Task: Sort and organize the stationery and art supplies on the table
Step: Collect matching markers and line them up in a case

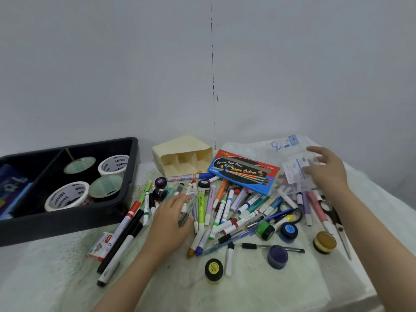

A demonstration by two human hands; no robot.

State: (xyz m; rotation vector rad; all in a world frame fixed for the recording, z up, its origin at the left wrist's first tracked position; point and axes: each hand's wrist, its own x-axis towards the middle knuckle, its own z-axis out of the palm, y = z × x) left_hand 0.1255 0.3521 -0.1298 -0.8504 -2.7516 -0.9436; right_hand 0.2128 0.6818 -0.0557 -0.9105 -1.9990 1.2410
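Head view: the black tray (67,224), left of the left hand's fingers (177,199), is cut off by the frame edge, and the blue things in its left compartment cannot be read. Blur smears the left hand (168,221); those fingers seem curled round a clear case (185,208) of pens, their tips hidden behind the plastic. The right hand (326,171) has its fingers spread and relaxed over the clear packets (290,174), whose contents are too washed out to name (touching or just above, I cannot tell).

Four tape rolls sit in the tray's right compartment: two white rolls (66,195) and two pale green rolls (105,185). I make out eight paint pots (278,256), most below and between the two sets of fingers. Two pairs of scissors (333,212) lie under the right fingers, beside the forearm. One cream organiser (182,158) lies on its side beyond the left fingers, showing three compartments. One red-and-blue watercolour box (243,174) lies between the hands.

The markers and pens (227,206), too tangled to count, lie crisscrossed on the desk (258,289) between the hands, mostly white barrels capped green, blue, red and purple.
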